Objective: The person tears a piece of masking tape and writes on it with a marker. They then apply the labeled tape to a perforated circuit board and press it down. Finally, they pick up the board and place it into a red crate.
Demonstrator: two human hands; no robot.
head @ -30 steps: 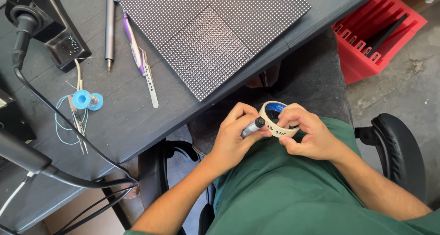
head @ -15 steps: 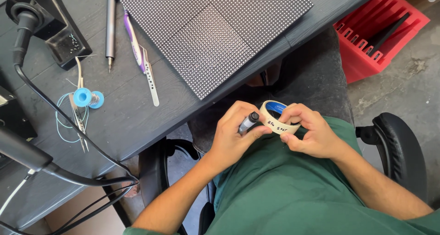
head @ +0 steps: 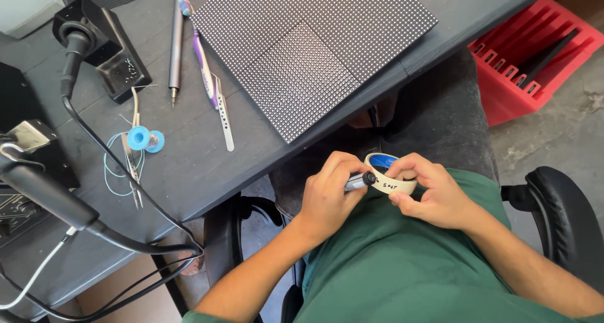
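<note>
A large dark rectangular LED display panel (head: 327, 30) lies flat on the grey table (head: 189, 165) with a smaller square dot-matrix panel (head: 301, 77) resting on top of its near corner, both unlit.

The roll of masking tape (head: 391, 179) was cream paper with a matt, slightly creped face and a blue inner core. The marker (head: 358, 182) was smooth dark plastic with a faint sheen. The desk (head: 189, 165) was dark painted wood, matt, with visible grain. The panel (head: 314, 52) was matt black with a fine dotted texture. The tweezers (head: 223, 115) were bright, polished metal. The crate (head: 535, 52) was glossy red plastic. The shirt (head: 402, 266) was soft green cloth. The chair armrest (head: 566, 216) was black, leather-like, with a slight shine.
</note>
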